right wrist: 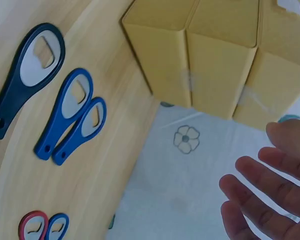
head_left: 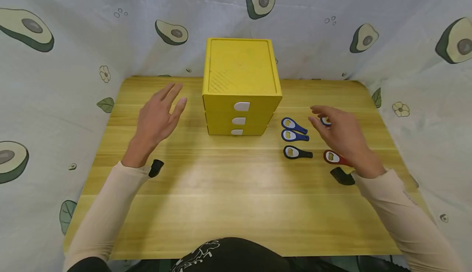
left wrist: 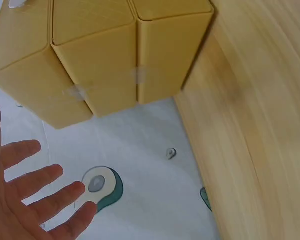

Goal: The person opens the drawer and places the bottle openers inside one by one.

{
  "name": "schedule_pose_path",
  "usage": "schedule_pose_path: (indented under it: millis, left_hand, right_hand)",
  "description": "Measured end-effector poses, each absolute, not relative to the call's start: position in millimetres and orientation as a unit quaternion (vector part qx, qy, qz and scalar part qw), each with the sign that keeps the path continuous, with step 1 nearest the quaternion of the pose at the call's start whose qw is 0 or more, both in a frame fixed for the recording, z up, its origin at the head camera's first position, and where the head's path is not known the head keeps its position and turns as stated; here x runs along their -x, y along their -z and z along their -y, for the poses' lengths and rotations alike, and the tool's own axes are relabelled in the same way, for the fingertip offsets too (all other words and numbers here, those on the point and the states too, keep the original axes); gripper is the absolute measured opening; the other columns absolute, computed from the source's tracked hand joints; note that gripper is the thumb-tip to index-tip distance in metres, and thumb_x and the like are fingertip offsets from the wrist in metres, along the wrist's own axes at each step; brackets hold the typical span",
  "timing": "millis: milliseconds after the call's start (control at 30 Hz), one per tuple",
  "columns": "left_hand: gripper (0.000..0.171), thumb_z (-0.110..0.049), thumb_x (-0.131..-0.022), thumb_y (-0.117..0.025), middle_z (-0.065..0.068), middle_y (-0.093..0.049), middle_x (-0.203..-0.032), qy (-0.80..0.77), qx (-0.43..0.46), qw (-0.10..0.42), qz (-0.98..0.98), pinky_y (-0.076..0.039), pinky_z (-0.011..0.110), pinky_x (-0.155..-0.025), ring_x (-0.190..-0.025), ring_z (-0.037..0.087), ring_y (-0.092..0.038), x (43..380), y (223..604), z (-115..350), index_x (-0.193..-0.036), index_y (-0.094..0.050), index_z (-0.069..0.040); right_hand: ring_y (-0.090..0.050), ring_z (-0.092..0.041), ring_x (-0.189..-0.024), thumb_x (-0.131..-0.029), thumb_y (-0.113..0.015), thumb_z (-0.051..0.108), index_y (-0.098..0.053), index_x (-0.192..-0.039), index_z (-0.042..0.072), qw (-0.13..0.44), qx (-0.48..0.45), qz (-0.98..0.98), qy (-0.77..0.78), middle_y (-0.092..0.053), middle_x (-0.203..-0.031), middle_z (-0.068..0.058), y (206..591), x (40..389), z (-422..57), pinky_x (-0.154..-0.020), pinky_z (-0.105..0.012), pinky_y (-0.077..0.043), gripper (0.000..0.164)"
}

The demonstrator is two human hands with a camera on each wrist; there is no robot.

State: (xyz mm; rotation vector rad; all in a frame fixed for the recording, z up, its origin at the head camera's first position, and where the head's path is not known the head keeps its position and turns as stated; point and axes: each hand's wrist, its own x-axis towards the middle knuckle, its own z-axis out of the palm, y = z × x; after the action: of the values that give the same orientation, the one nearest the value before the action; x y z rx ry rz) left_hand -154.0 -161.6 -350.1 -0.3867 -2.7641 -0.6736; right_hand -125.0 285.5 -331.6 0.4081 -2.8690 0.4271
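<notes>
A yellow three-drawer box [head_left: 241,67] with white pull tabs stands at the back middle of the table. My left hand [head_left: 155,114] is held to its left, fingers spread, with nothing in them. Over on the right, my right hand [head_left: 344,130] hovers with bent, relaxed fingers and holds nothing. Bottle openers lie around and below it: two blue bottle openers [head_left: 295,135] side by side, a black bottle opener [head_left: 298,153] nearer me, and a red bottle opener [head_left: 336,157] partly behind the wrist. In the right wrist view, another blue bottle opener [right wrist: 57,227] touches a red one [right wrist: 33,225].
The wooden table [head_left: 228,194] has a white avocado-print cloth [head_left: 217,10] behind it and along its sides. Dark wrist-camera mounts [head_left: 342,176] stick out inward from both sleeves. A dark garment [head_left: 236,257] shows at the front edge.
</notes>
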Motion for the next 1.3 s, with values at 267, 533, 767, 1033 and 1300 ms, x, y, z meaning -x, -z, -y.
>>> schedule_pose_path:
  millis: [267,533,767,1033,1300]
  left_hand:
    - [0.045,-0.043,-0.098,-0.042,0.004,-0.052,-0.137,0.337,0.171,0.172,0.91,-0.048,0.045,-0.088,-0.115,0.025,-0.057,163,344,145,-0.139,-0.047,-0.025]
    - [0.037,-0.038,-0.095,-0.052,0.0,-0.059,-0.128,0.474,0.181,0.156,0.847,-0.054,0.038,-0.075,-0.096,0.02,-0.066,171,337,129,-0.13,-0.057,-0.026]
    - [0.034,-0.027,-0.096,-0.054,0.005,-0.058,-0.126,0.515,0.161,0.127,0.832,-0.055,0.037,-0.075,-0.09,0.019,-0.066,175,329,116,-0.129,-0.058,-0.024]
    - [0.033,-0.017,-0.095,-0.054,0.015,-0.057,-0.125,0.518,0.155,0.116,0.833,-0.053,0.041,-0.077,-0.091,0.03,-0.063,159,306,106,-0.126,-0.06,-0.009]
    - [0.033,-0.018,-0.093,-0.057,0.012,-0.056,-0.127,0.53,0.141,0.097,0.83,-0.053,0.043,-0.08,-0.095,0.03,-0.063,158,304,107,-0.125,-0.061,-0.009]
  right_hand:
    - [-0.068,-0.026,-0.078,-0.09,-0.063,0.022,-0.063,-0.119,0.01,0.143,-0.183,0.96,-0.156,-0.071,-0.102,-0.012,328,125,-269,-0.063,-0.042,-0.05,0.032]
    - [-0.068,-0.023,-0.081,-0.089,-0.064,0.018,-0.063,-0.118,0.011,0.164,-0.216,0.945,-0.183,-0.072,-0.101,-0.008,326,126,-256,-0.06,-0.035,-0.046,0.03]
    - [-0.067,-0.02,-0.084,-0.088,-0.065,0.017,-0.063,-0.118,0.011,0.142,-0.236,0.938,-0.21,-0.071,-0.105,-0.006,325,127,-239,-0.063,-0.036,-0.05,0.031]
    - [-0.067,-0.015,-0.077,-0.088,-0.065,0.017,-0.067,-0.111,0.009,0.149,-0.276,0.92,-0.233,-0.072,-0.102,-0.004,323,131,-215,-0.061,-0.032,-0.051,0.024]
    - [-0.065,-0.012,-0.071,-0.088,-0.066,0.015,-0.067,-0.112,0.011,0.147,-0.307,0.908,-0.245,-0.072,-0.101,-0.002,322,139,-190,-0.062,-0.031,-0.05,0.025]
